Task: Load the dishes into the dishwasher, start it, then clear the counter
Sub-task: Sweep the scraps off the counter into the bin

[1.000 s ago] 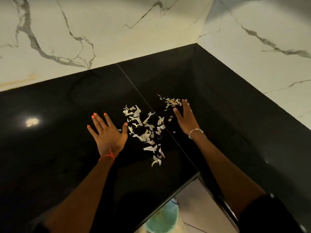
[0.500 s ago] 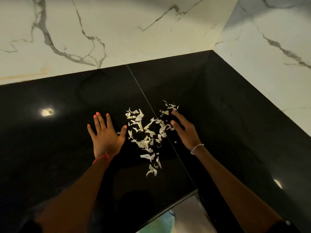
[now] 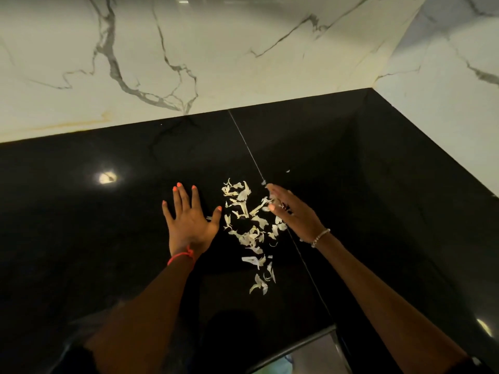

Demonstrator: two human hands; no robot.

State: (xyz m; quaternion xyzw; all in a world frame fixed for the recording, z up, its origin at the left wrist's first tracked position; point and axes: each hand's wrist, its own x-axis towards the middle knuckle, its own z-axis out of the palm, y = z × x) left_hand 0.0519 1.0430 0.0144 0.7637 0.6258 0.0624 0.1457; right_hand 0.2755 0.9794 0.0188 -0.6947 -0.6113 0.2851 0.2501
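Neither hand holds anything. The left hand point(image 3: 189, 222) lies flat on the counter point(image 3: 81, 238) with fingers spread. The right hand point(image 3: 293, 214) stands on its edge with fingers straight, though blur hides the tips.

Nearest, the front edge point(image 3: 297, 345) crosses the bottom, with a pale green patch point(image 3: 278, 366) below it, too cropped to name. Just beyond, the scraps point(image 3: 251, 233) begin as a thin tail and widen going away, forming 1 loose trail between the 2 hands. Its long axis runs near to far, roughly along the seam point(image 3: 244, 139). The left hand sits just beside the trail's left flank, thumb close but apart from it. The right hand touches the right flank toward the far end, so it is the nearer one. Farther out, 1 fleck point(image 3: 287, 171) lies alone right of the seam, and the marble wall point(image 3: 216, 49) closes the back.

This looks like the counter-clearing step. The scraps lie left of the right hand, so a leftward sweep against the left palm seems the likely gather, then a pull along the axis toward the edge.
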